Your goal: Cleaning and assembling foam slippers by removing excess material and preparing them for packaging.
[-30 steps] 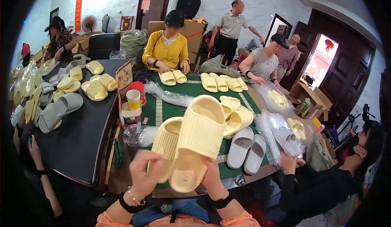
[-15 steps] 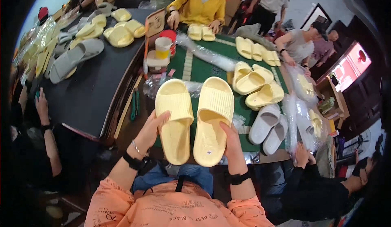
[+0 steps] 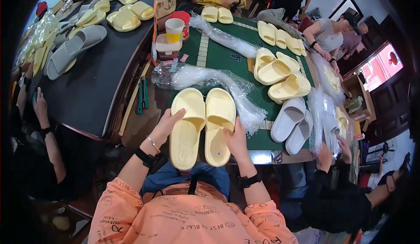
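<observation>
Two pale yellow slide slippers are held up side by side over the near edge of the green table, soles down and toe ends pointing away from me. My left hand [image 3: 168, 123] grips the left slipper [image 3: 185, 145] along its outer side, thumb on top by the strap. On the other side, my right hand [image 3: 236, 140] holds the right slipper [image 3: 217, 150], with its thumb over the footbed. Their inner edges lie close together. Just beyond the toes, a bundle of thin clear plastic strands [image 3: 214, 80] in a clear bag lies on the table.
More yellow slippers [image 3: 275, 71] and a grey pair [image 3: 289, 126] stand on the green table [image 3: 245, 29]. A cup [image 3: 174, 30] and green cutter [image 3: 142, 95] are at left. Another person's hand [image 3: 40, 108] is by the black table [image 3: 100, 73]. Co-workers sit around.
My hands have brought the two slippers closer together and slightly lower, uncovering the plastic bundle behind them. The person in yellow has lifted both hands off the far slippers.
</observation>
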A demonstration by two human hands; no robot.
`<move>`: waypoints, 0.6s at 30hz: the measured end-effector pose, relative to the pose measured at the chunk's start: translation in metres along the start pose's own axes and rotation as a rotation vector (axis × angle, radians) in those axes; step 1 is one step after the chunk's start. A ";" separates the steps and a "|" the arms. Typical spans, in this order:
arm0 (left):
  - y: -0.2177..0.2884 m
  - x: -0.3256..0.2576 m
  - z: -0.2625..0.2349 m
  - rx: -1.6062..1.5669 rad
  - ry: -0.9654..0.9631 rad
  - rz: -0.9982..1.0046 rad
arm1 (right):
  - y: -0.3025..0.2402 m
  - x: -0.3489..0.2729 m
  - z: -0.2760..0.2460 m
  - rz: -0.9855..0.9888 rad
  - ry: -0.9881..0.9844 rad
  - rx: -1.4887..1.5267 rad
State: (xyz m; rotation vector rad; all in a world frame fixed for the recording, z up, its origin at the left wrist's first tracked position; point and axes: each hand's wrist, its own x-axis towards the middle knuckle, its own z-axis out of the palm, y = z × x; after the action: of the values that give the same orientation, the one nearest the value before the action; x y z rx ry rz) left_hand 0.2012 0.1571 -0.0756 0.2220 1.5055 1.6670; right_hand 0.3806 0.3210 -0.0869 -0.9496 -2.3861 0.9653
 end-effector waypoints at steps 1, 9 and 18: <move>-0.004 0.001 0.000 0.001 -0.005 -0.004 | 0.001 -0.001 0.000 -0.032 -0.009 -0.046; 0.042 -0.041 0.040 1.086 0.317 0.634 | -0.011 0.011 -0.070 0.013 0.391 -0.248; 0.061 -0.035 0.114 1.347 -0.437 0.817 | 0.030 0.018 -0.062 -0.005 0.341 -0.242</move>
State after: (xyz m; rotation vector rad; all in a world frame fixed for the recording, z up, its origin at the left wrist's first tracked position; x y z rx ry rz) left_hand 0.2665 0.2224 0.0214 1.9584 2.0465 0.6834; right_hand 0.4169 0.3777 -0.0638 -1.0949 -2.2395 0.4714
